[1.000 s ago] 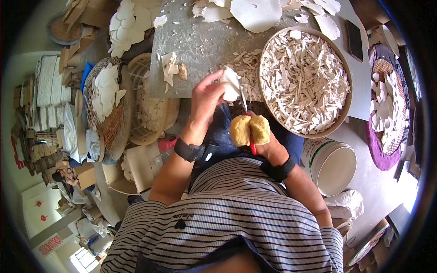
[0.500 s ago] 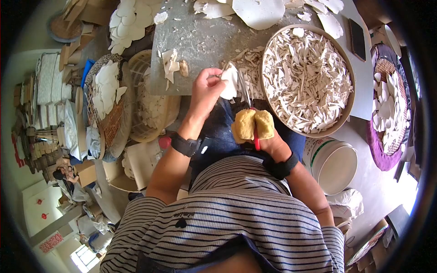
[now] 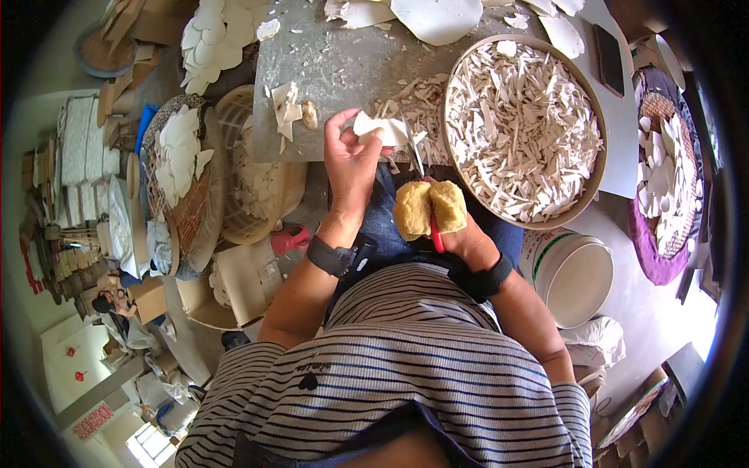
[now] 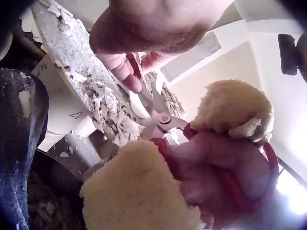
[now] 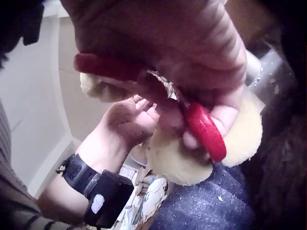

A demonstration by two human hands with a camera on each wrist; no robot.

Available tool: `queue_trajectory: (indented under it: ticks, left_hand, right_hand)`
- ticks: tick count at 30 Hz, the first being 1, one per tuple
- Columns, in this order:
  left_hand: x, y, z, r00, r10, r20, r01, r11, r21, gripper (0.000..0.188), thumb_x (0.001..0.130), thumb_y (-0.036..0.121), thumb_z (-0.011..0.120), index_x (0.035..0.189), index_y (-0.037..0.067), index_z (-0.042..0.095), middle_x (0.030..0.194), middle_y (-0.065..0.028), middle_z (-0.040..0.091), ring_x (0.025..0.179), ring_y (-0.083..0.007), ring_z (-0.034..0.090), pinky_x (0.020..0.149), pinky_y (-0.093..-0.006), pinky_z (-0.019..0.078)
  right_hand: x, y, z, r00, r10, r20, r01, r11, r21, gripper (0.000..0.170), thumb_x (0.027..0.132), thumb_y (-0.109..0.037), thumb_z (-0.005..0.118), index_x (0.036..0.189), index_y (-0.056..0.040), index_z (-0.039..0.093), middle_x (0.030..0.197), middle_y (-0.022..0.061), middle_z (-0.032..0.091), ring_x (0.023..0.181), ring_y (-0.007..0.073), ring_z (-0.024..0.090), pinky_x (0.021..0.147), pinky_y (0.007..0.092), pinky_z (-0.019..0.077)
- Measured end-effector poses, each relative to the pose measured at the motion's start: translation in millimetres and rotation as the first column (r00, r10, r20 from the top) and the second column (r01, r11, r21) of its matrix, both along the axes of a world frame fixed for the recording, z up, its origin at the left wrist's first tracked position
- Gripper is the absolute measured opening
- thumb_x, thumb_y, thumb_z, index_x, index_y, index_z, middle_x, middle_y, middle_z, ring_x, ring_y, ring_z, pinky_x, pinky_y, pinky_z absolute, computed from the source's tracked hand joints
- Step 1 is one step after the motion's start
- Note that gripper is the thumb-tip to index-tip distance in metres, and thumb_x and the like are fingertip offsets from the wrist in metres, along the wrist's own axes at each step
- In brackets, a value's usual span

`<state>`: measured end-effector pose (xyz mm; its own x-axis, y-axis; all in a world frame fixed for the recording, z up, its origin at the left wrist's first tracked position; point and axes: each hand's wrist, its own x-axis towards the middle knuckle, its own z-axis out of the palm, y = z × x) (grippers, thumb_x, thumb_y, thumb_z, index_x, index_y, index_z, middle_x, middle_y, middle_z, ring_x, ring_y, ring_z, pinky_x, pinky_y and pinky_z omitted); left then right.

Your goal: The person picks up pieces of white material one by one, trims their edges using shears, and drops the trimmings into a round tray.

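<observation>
In the head view, my left hand (image 3: 349,168) pinches a thin, flat white piece (image 3: 381,129) between thumb and fingers, above the table's near edge. My right hand (image 3: 473,243) grips scissors (image 3: 415,152) with red handles. Thick yellow foam pads (image 3: 413,210) surround the grip and hide most of the fingers. The blades point away from my body and meet the right end of the white piece. From the left wrist, the scissors' pivot (image 4: 164,118) shows between the hands, the blades apart. One red handle (image 5: 206,134) lies against the right palm in the right wrist view.
A round tray (image 3: 601,148) of white strips sits at the right on the grey table (image 3: 328,70), with a phone (image 3: 608,61) beyond it. Large white sheets (image 3: 437,19) lie at the back. Baskets (image 3: 292,187) stand left, a white bucket (image 3: 573,281) lower right.
The white piece has turned from upright to lying crosswise, and my left hand has shifted slightly left with it. My right hand still holds the scissors in nearly the same place.
</observation>
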<state>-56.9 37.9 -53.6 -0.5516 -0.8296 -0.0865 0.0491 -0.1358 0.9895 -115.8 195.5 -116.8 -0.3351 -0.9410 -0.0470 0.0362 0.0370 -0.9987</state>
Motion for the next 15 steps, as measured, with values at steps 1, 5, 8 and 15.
queue_trajectory:
  ticks: [1,5,8,15]
  left_hand:
    - [-0.3,0.4,-0.7,1.000,0.016,-0.017,-0.016,1.000,0.008,0.044,0.081,-0.004,0.054,0.119,0.002,0.034,0.093,-0.0144,0.058,0.079,-0.0188,0.062,0.063,-0.0281,0.0551]
    - [-0.6,0.1,0.2,0.996,0.065,-0.065,-0.064,0.998,0.028,0.040,0.082,-0.002,0.056,0.117,0.002,0.038,0.095,-0.0150,0.060,0.077,-0.0180,0.062,0.063,-0.0279,0.0547]
    - [-0.8,-4.4,1.8,0.998,0.039,-0.048,-0.037,0.999,0.040,0.037,0.083,0.000,0.057,0.117,0.002,0.042,0.096,-0.0142,0.061,0.077,-0.0168,0.062,0.064,-0.0269,0.0542]
    - [1.9,-4.8,1.5,0.996,-0.090,-0.010,0.091,0.988,0.123,0.035,0.084,0.001,0.055,0.119,0.002,0.050,0.090,-0.0086,0.063,0.077,-0.0111,0.062,0.061,-0.0227,0.0527]
  right_hand:
    - [3.3,-0.5,-0.9,0.991,-0.016,0.135,0.014,1.000,0.014,0.026,0.084,-0.010,0.056,0.108,-0.0021,0.050,0.096,0.0101,0.061,0.089,0.0240,0.060,0.079,0.0319,0.0476]
    - [1.9,-2.1,23.3,0.358,0.010,0.934,0.127,0.990,-0.060,0.019,0.090,-0.011,0.048,0.108,-0.0034,0.051,0.097,0.0091,0.061,0.088,0.0242,0.060,0.082,0.0328,0.0487]
    - [11.5,-4.6,7.3,0.438,-0.005,0.899,0.160,0.984,-0.072,0.021,0.087,-0.009,0.052,0.106,-0.0026,0.050,0.094,0.0113,0.061,0.087,0.0246,0.060,0.079,0.0329,0.0488]
    - [-17.0,-1.7,31.6,0.938,0.198,-0.286,-0.146,0.970,0.192,0.031,0.085,-0.006,0.054,0.115,-0.0041,0.048,0.106,0.0124,0.057,0.103,0.0212,0.055,0.091,0.0293,0.0429]
